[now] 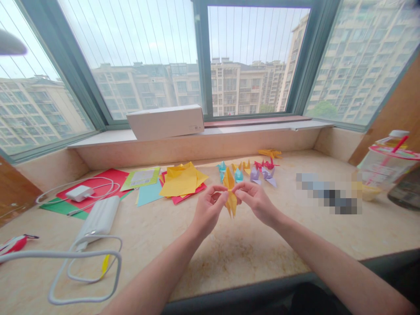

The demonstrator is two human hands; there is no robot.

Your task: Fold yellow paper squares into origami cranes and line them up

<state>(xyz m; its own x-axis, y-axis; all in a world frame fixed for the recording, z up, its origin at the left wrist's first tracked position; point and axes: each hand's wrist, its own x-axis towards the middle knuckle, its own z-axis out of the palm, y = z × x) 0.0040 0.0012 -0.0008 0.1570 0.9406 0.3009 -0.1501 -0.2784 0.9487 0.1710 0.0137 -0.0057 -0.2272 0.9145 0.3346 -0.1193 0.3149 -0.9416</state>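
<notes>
Between my two hands, above the stone counter, a folded yellow origami paper (231,203) is held upright, pointed at top and bottom. My left hand (211,203) pinches its left side between thumb and fingers. On the opposite side, my right hand (254,199) pinches it too. Just behind my hands stand several small folded paper cranes: a blue crane (239,175), a purple crane (269,176) and a red crane (264,165) among them. A yellow folded piece (270,153) lies farther back. My fingers cover the middle of the held paper.
Left of my hands lie yellow paper sheets (182,180), a blue sheet (151,192) and red paper (113,179). A white power bank (100,216) with looping cables is nearer. A white box (166,121) rests on the sill. At right stands a plastic cup (382,168) with a straw.
</notes>
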